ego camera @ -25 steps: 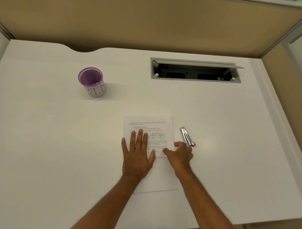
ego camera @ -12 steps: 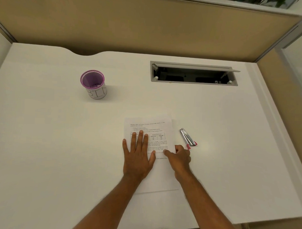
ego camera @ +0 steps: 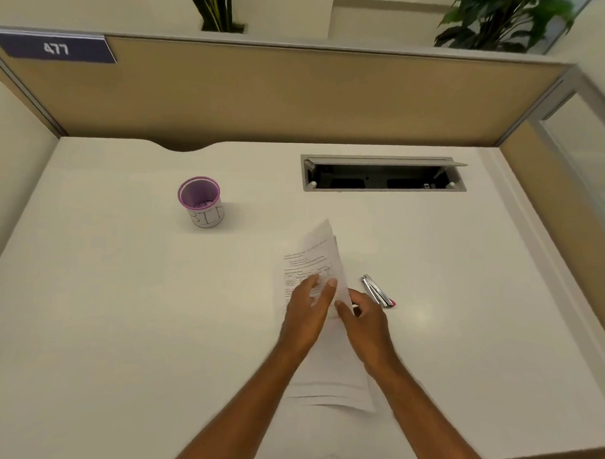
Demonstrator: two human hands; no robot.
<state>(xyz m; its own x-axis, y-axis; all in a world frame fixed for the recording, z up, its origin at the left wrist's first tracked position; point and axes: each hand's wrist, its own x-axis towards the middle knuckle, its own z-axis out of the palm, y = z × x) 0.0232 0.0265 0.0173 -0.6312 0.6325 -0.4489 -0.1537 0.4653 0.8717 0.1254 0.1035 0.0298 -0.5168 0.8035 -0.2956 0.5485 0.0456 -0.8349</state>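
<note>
- The printed sheets [ego camera: 330, 384] lie near the desk's [ego camera: 119, 326] front edge, long axis pointing to the far edge.
- The right hand [ego camera: 366, 329] pinches the top sheet's raised right edge.
- The left hand [ego camera: 305, 315] rests on the page, fingers apparently straight.
- The stapler [ego camera: 378, 291] lies just right of the right hand.

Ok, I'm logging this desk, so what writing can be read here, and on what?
"477": blue sign on the partition.
"BI" plus an unclear third letter: handwritten label on the purple cup.
Printed sheet: lines and a table, too small and blurred to read.
</note>
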